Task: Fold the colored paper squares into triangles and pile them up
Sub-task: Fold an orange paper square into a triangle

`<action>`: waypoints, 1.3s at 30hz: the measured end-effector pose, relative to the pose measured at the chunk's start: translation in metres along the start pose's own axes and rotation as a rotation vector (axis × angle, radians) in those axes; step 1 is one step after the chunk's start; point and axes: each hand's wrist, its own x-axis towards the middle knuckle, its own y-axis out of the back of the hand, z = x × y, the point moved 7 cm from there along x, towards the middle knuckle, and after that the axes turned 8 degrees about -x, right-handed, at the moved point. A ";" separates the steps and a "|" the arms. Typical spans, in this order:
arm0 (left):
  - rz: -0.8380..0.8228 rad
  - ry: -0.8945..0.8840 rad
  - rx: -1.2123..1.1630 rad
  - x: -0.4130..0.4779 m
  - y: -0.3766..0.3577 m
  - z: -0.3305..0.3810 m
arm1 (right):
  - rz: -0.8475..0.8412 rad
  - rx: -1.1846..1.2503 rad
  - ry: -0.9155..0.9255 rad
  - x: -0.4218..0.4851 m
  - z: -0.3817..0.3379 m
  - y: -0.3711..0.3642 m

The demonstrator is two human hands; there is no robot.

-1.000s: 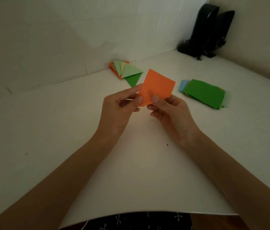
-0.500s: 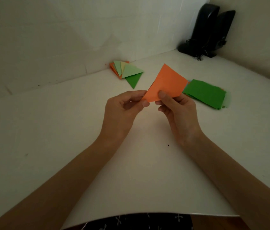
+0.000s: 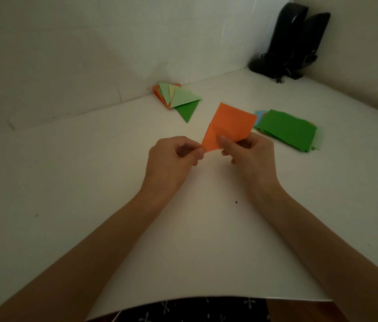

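2 grips, L hand [image 3: 171,160] + R hand [image 3: 252,156], on orange paper [image 3: 230,124], now turned.

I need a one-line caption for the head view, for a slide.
Left hand and right hand pinch an orange paper over the table; folded triangles lie behind, unfolded squares at right.

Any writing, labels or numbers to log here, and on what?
No text is readable anywhere.
orange paper: blank.
triangle pile: plain colours.
square stack: plain colours.
black devices: too dark to show any marking.
dark cloth: white cross pattern, not letters.
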 end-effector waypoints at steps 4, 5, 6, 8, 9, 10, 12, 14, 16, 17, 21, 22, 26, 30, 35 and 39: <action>0.026 -0.043 0.314 -0.004 -0.003 0.004 | 0.000 -0.375 0.058 0.000 0.001 -0.005; 0.024 -0.059 0.376 -0.006 -0.005 0.006 | 0.000 -0.454 0.072 0.000 0.002 -0.007; 0.015 -0.078 0.416 -0.007 -0.006 0.007 | -0.002 -0.515 0.083 0.001 0.003 -0.008; -0.020 -0.128 0.499 -0.009 -0.010 0.008 | -0.010 -0.627 0.099 0.002 0.005 -0.010; -0.032 -0.156 0.554 -0.010 -0.011 0.010 | -0.013 -0.671 0.099 0.002 0.007 -0.010; -0.038 -0.182 0.602 -0.011 -0.011 0.009 | -0.015 -0.691 0.095 0.003 0.008 -0.010; -0.038 -0.213 0.678 -0.010 -0.009 0.009 | -0.018 -0.697 0.091 0.006 0.010 -0.009; -0.056 -0.296 0.731 -0.011 -0.010 0.012 | -0.035 -0.700 0.090 0.007 0.010 -0.009; -0.161 -0.423 0.781 -0.015 -0.018 0.015 | -0.047 -0.697 0.081 0.008 0.011 -0.010; -0.213 -0.468 0.808 -0.018 -0.022 0.014 | -0.052 -0.704 0.073 0.008 0.011 -0.010; -0.322 -0.392 0.846 -0.020 -0.028 0.008 | 0.030 -0.765 0.133 0.005 0.003 -0.002; -0.318 -0.386 0.858 -0.020 -0.028 0.009 | 0.068 -0.767 0.169 0.003 -0.001 0.001; -0.328 -0.374 0.905 -0.022 -0.029 0.010 | 0.002 -0.797 0.175 0.002 0.001 0.002; -0.294 -0.397 0.905 -0.023 -0.028 0.010 | -0.011 -0.824 0.087 0.016 0.013 0.017; -0.288 -0.429 0.904 -0.023 -0.029 0.010 | -0.009 -0.790 0.346 0.031 0.007 0.031; -0.246 -0.449 0.935 -0.020 -0.029 0.011 | -0.430 -0.634 0.442 0.019 0.003 0.006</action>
